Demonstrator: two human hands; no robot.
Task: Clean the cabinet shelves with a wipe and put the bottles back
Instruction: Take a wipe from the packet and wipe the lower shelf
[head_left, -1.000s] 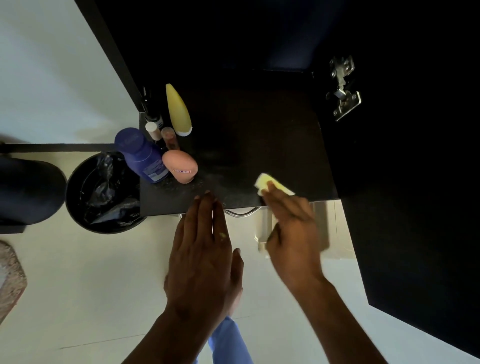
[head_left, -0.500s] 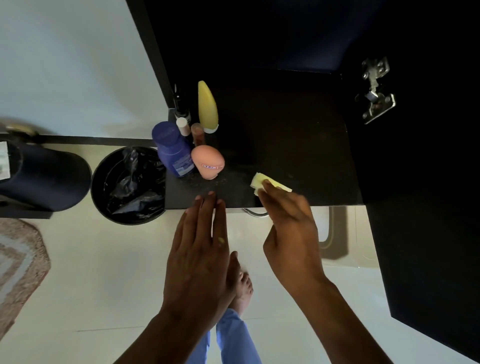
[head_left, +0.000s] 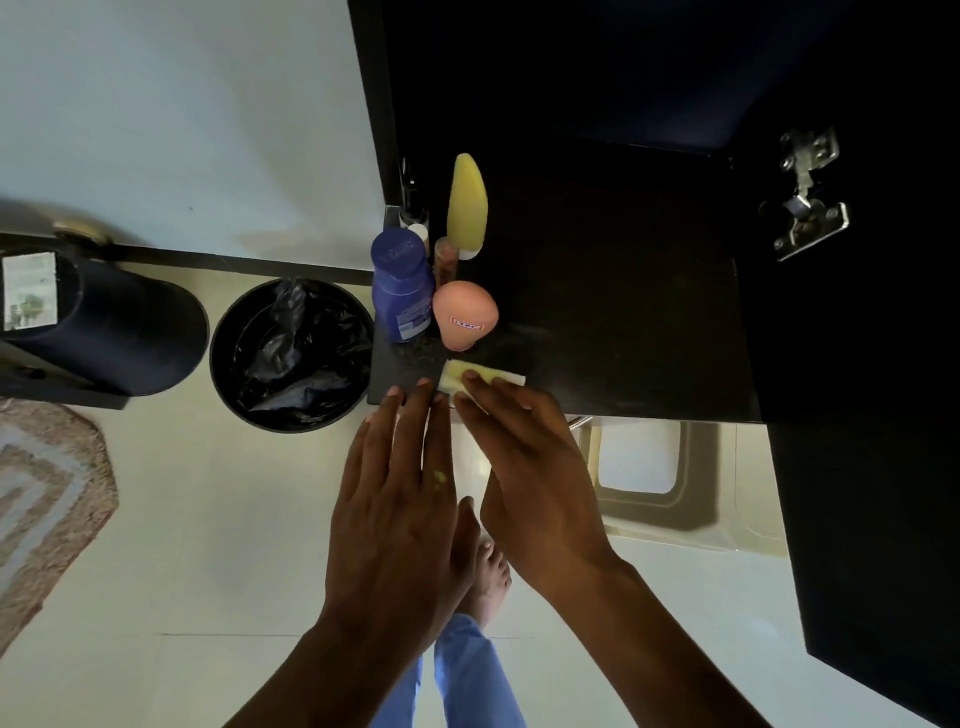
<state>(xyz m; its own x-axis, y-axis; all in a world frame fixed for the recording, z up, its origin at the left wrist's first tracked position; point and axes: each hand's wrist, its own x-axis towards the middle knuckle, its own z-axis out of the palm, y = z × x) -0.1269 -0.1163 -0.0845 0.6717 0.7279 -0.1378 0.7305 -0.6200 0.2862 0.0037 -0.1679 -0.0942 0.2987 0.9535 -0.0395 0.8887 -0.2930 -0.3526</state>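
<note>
The small pale yellow wipe lies on the front edge of the dark cabinet shelf, just below the peach round-topped bottle. The right hand presses on the wipe with straight fingers. The left hand is beside the wipe, flat with fingers straight, holding nothing. The blue plastic bottle and tall yellow bottle stand behind the wipe. A round black bin sits left of the shelf.

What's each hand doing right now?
Left hand: open, fingers straight, holding nothing.
Right hand: open, straight fingers pressing the wipe on the shelf.
</note>
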